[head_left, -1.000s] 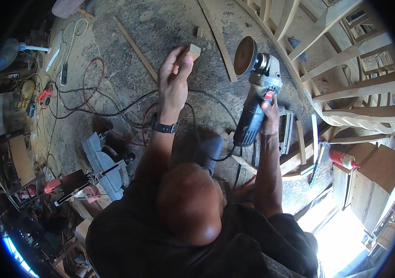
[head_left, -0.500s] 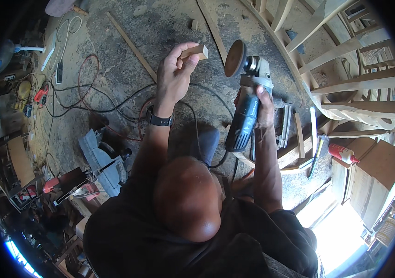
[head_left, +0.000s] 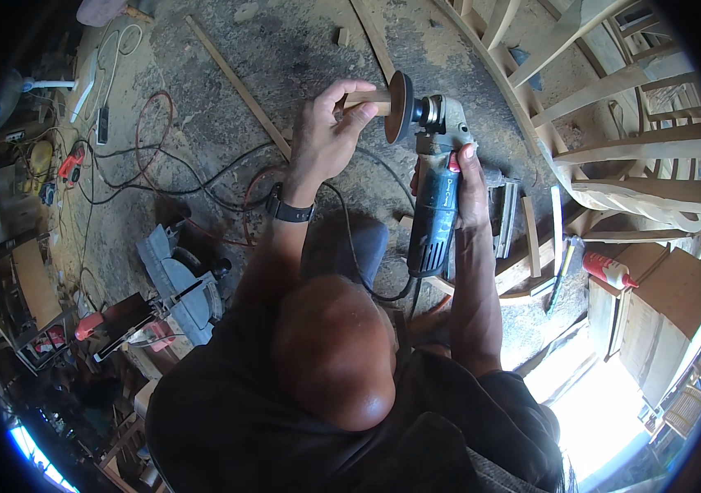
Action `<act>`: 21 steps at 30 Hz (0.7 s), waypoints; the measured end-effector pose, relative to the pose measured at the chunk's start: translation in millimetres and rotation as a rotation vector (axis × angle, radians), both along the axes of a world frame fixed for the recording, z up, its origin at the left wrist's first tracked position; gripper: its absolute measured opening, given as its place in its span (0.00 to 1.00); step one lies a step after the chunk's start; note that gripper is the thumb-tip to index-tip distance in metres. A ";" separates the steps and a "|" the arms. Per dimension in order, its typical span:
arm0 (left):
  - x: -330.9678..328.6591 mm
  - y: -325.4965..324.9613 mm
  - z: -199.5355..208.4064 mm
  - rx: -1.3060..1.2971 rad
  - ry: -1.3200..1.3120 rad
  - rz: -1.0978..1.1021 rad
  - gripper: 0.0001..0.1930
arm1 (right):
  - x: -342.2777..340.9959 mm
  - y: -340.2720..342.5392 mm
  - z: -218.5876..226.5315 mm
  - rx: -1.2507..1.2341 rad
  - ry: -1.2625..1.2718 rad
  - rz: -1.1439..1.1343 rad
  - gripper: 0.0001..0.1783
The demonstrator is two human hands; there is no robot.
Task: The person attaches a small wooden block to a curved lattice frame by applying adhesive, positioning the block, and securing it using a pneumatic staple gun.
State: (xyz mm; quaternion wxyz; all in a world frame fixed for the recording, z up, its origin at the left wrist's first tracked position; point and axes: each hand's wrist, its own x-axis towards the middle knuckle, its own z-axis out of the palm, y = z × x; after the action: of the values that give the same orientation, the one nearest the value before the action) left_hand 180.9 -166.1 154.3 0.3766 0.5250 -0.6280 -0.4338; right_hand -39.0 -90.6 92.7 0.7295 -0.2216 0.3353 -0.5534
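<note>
My left hand (head_left: 327, 131) pinches a small wooden block (head_left: 367, 100) between thumb and fingers. The block's right end meets the face of a brown sanding disc (head_left: 400, 107), or sits right up against it. That disc is fitted to the head of a blue and grey angle grinder (head_left: 435, 205). Around the grinder's body my right hand (head_left: 470, 191) is wrapped, its thumb lying along the side near a red switch. The tool stands nearly upright in view, head away from me. From its lower end a black cord runs off to the left.
A mitre saw (head_left: 182, 287) stands on the floor at left. Black and red cables (head_left: 227, 185) cross the floor. Wooden strips (head_left: 235, 82) lie ahead. Curved wooden framework (head_left: 613, 152) fills the right, with a red and white bottle (head_left: 608, 269) on a wooden box below.
The block and the disc have come together: my left hand has moved slightly right and down, and the grinder has shifted and turned so its disc faces the block's end.
</note>
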 end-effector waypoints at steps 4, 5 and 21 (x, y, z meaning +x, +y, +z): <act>-6.3 3.7 3.5 -0.065 -0.134 0.005 0.16 | -1.6 4.9 4.4 0.041 0.137 -0.042 0.40; -6.9 3.7 4.0 -0.057 -0.140 0.004 0.16 | -3.0 5.8 2.5 0.048 0.136 -0.042 0.40; -9.5 9.4 2.6 -0.074 -0.107 0.025 0.13 | -7.9 6.6 5.5 0.029 0.116 -0.055 0.34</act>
State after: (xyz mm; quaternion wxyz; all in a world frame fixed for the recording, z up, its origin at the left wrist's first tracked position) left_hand 171.5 -156.7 156.9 0.3668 0.5412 -0.6562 -0.3768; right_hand -46.9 -84.0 98.3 0.6965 -0.2336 0.3909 -0.5545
